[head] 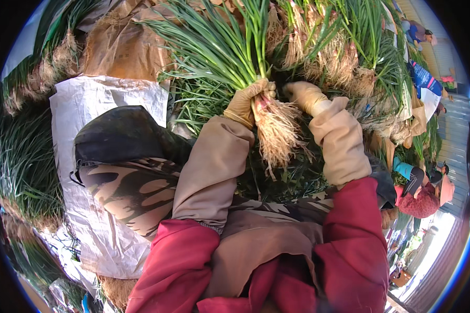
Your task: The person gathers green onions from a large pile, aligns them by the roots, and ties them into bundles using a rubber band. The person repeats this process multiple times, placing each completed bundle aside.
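Note:
My left hand [247,102], in a tan glove, is closed around a bunch of green onions [272,129] just above its pale, stringy roots. The long green leaves [223,51] fan out towards the top left, and the roots hang down between my forearms. To the right of the bunch is my right hand [303,96], also gloved, its back turned up; its fingertips lie in dark shadow, so whether they hold anything is hidden. Loose green leaves [196,101] lie beneath and behind the bunch.
More rooted bunches [333,62] stand in a row at the upper right, others [58,58] at the upper left. A white woven sack [102,98] and a brown one [125,51] lie left. Green stacks [23,156] line the far left. Other people [421,199] are at the right.

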Demonstrator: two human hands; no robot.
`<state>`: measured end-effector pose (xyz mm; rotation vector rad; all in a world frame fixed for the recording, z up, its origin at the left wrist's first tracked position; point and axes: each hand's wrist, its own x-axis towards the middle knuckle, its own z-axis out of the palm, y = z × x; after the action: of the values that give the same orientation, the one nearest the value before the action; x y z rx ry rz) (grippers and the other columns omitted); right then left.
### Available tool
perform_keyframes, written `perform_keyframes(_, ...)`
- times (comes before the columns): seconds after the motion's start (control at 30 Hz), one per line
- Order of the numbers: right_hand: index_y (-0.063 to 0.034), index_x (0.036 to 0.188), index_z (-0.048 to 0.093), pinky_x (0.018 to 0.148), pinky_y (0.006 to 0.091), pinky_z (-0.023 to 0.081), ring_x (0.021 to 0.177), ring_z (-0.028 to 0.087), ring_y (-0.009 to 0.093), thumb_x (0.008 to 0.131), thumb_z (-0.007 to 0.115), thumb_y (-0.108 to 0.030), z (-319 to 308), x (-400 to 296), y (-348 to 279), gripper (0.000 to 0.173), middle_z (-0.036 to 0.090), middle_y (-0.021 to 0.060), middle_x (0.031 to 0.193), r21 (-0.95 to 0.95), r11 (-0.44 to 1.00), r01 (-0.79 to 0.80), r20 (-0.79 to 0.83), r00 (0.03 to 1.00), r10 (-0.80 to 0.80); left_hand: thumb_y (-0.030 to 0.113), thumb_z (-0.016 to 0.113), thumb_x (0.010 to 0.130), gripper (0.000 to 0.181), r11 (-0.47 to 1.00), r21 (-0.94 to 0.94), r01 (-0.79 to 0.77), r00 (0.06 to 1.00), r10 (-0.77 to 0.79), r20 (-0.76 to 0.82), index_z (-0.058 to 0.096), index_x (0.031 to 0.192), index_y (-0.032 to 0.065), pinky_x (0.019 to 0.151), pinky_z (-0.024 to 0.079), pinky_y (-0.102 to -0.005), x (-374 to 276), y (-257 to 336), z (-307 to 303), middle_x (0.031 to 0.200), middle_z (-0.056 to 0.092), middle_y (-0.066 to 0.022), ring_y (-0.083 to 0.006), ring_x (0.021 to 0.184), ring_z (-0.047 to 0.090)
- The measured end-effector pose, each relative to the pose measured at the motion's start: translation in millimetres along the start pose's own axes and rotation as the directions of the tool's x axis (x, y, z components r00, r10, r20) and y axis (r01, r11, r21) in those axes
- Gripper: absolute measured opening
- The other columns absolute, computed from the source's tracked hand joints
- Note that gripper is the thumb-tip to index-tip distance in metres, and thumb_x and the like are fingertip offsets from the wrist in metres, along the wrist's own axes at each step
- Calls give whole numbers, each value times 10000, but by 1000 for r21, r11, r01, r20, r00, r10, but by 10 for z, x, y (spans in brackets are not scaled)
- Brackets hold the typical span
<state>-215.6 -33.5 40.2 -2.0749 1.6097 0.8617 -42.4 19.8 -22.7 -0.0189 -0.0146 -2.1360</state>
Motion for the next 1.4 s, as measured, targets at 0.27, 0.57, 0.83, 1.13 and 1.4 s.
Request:
perform_keyframes(0.27, -32, 923, 607, 549, 211, 481, 671, 582, 96, 824, 587, -155, -169, 102, -275, 160, 627, 30, 812, 942, -105, 320, -335, 922, -196, 97, 585, 750, 198, 995, 74, 62, 998, -61, -9, 541, 894, -32, 754, 493, -352, -5, -12, 73, 923, 592, -161, -238, 811, 577)
perform_keyframes(0.57, -6, 963, 560, 557, 266, 493, 658, 576, 180, 815, 600, -148, -153, 124, -319, 209, 600, 74, 830, 904, -18, 426, -426, 903, -60, 53, 596, 776, 149, 901, 395, 181, 949, -54, -311, 580, 888, -45, 568, 518, -274, 94, -85, -110, 708, 612, -126, -187, 582, 595)
perform_keyframes(0.83, -69, 978, 562, 414, 155, 409, 512, 482, 43, 866, 487, -98, -971, -552, 958, 138, 584, 44, 745, 468, 74, 881, -740, 344, 578, -43, 562, 754, 190, 994, 104, -27, 977, 49, -208, 483, 913, 26, 606, 513, -336, 0, -33, 115, 975, 593, -190, -193, 627, 578)
perform_keyframes(1.13, -114, 1074, 575, 698, 360, 466, 798, 601, 284, 753, 527, -162, -1224, -363, 1797, 328, 632, 126, 873, 382, 908, 172, -924, 104, 369, -55, 563, 745, 241, 1000, 5, -10, 982, 10, -188, 488, 948, 50, 608, 505, -341, 176, -147, 116, 942, 595, -191, -194, 642, 578)
perform_keyframes(1.4, -45, 871, 555, 582, 350, 446, 584, 535, 248, 797, 596, -237, -903, 463, 385, 210, 586, 122, 694, 188, 974, -127, -819, 527, 227, -36, 578, 747, 226, 999, 45, -23, 970, 33, -242, 486, 946, 22, 596, 504, -330, 148, -95, 234, 917, 595, -190, -213, 643, 574)
